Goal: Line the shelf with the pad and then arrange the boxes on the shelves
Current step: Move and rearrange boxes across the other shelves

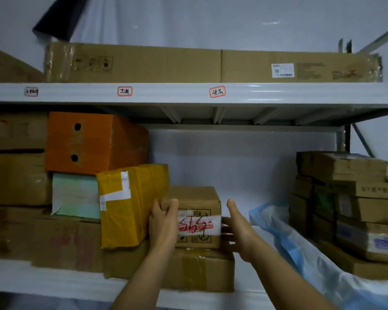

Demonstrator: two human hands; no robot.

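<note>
Small taped box [195, 220] low in centre frame, perched on a flat carton [199, 271]. Left hand [164, 222] flat against its front-left corner, right hand [238, 229] spread loose at its right side, neither gripping. Risks skewing under an uneven shove, or tipping the leaning yellow parcel [128, 206] just left
</note>
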